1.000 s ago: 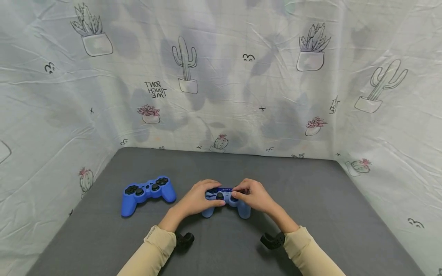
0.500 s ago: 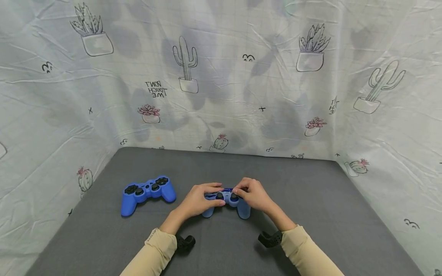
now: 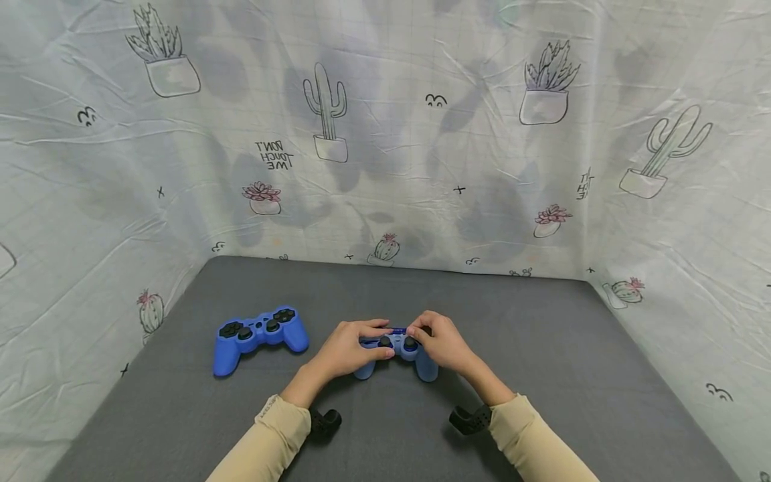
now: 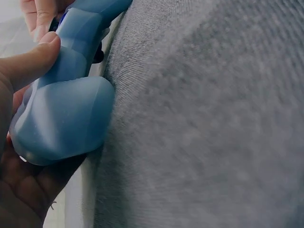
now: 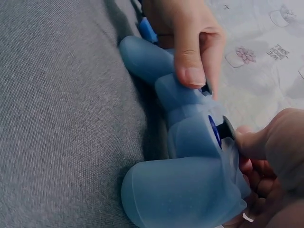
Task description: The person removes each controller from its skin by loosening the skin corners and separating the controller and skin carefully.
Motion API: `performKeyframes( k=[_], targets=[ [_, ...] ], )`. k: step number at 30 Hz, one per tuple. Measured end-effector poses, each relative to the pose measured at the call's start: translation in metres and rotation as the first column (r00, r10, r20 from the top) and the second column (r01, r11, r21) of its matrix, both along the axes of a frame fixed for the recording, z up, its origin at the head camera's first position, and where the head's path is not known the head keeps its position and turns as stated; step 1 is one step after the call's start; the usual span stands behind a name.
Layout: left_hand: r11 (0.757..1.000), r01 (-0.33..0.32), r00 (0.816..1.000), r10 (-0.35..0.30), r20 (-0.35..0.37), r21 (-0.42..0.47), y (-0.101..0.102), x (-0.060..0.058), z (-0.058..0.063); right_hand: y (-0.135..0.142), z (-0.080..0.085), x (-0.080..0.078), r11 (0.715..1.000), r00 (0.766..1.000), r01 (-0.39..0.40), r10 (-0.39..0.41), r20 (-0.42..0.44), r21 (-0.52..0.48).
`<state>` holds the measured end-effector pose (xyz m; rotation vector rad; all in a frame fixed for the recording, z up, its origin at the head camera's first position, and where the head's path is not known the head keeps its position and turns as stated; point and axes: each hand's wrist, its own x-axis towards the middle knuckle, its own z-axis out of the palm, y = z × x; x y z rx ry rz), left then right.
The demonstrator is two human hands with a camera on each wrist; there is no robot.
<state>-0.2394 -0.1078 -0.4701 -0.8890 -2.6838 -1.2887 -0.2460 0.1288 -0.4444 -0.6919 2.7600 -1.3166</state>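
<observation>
A game controller in a translucent light-blue silicone cover [image 3: 426,368] lies on the table between both hands. Dark blue shows at its top edge and around the black thumbsticks [image 5: 226,128]. My left hand [image 3: 348,346] grips its left side, thumb [image 4: 40,58] on the front and fingers along the far edge. My right hand [image 3: 444,343] pinches the cover at the upper right, beside the right stick, with thumb and index finger. In the right wrist view its other fingers lie curled below, partly hidden. The right-hand buttons are hidden under this hand.
A second controller, bright blue [image 3: 259,336] with black sticks and buttons, lies to the left on the grey cloth-covered table [image 3: 518,321]. White cloth walls [image 3: 385,134] with cactus drawings stand behind and at both sides.
My right thumb has drawn back and up from the right stick, which now shows more. My left fingers have slid slightly right along the top edge. The second controller has not moved.
</observation>
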Motion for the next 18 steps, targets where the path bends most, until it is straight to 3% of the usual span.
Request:
performKeyframes(
  k=[6,18],
  targets=[
    [1.0,-0.005,1.0,0.005,-0.005,-0.03,0.0,0.001,0.003,0.001,0.001,0.001,0.996,0.994,0.027,-0.018,0.107,-0.085],
    [0.997,-0.022,1.0,0.022,0.009,-0.08,0.001,0.002,0.009,0.007,-0.005,0.01,0.981,0.994,-0.106,0.108,0.001,-0.163]
  ],
)
